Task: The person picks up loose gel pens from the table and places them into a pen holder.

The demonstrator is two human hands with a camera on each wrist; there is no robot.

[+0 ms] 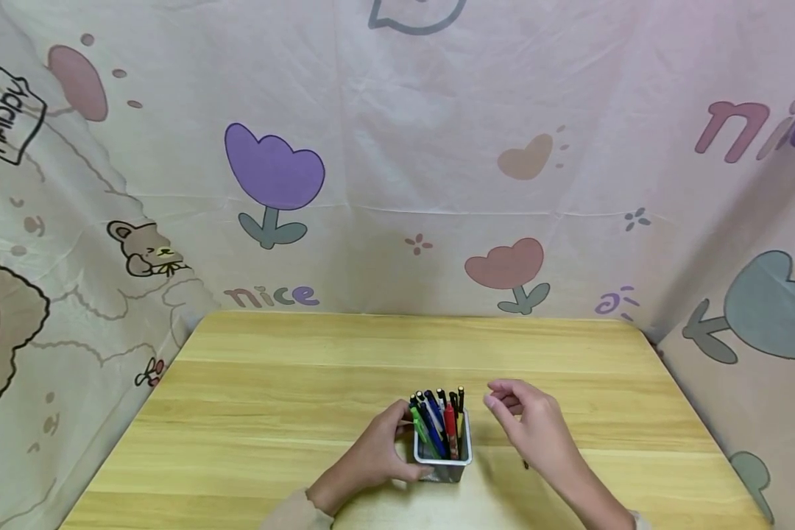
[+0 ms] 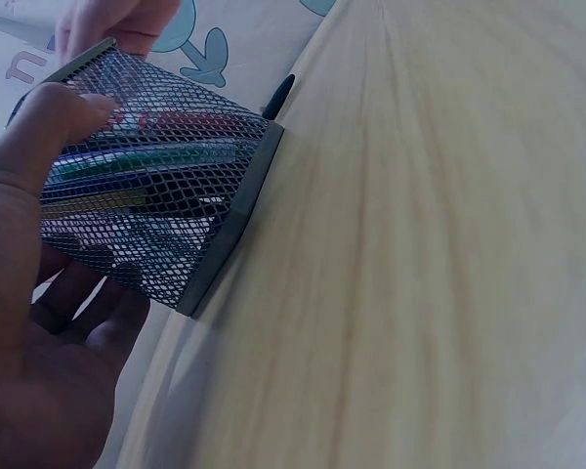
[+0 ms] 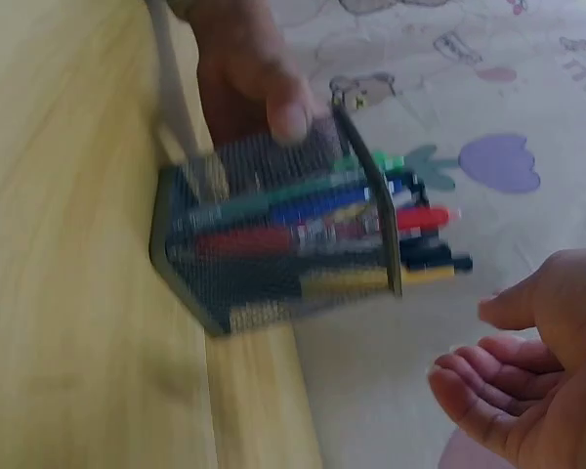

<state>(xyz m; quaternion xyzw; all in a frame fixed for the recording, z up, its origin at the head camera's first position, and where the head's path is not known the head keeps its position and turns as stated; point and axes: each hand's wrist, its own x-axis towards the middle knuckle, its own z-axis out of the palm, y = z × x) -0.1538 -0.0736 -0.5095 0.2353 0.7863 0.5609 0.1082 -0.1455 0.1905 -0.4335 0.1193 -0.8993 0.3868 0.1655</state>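
A square metal mesh pen holder (image 1: 443, 471) stands upright on the table, packed with several pens. Among them are a red pen (image 1: 450, 427), a green pen (image 1: 419, 425) and blue and black ones. My left hand (image 1: 382, 445) grips the holder from its left side, thumb on the near face and fingers round the far side; the left wrist view shows the thumb on the mesh (image 2: 161, 186). To the right, apart from the holder, my right hand (image 1: 533, 419) hovers with loosely curled fingers and nothing between them. Its fingertips face the pen tops in the right wrist view.
A small dark pen-like tip (image 2: 278, 98) shows beside the holder's base, mostly hidden; in the head view a dark speck lies under the right wrist. The wooden table (image 1: 271, 390) meets a printed cloth (image 1: 404, 147) at the back and sides.
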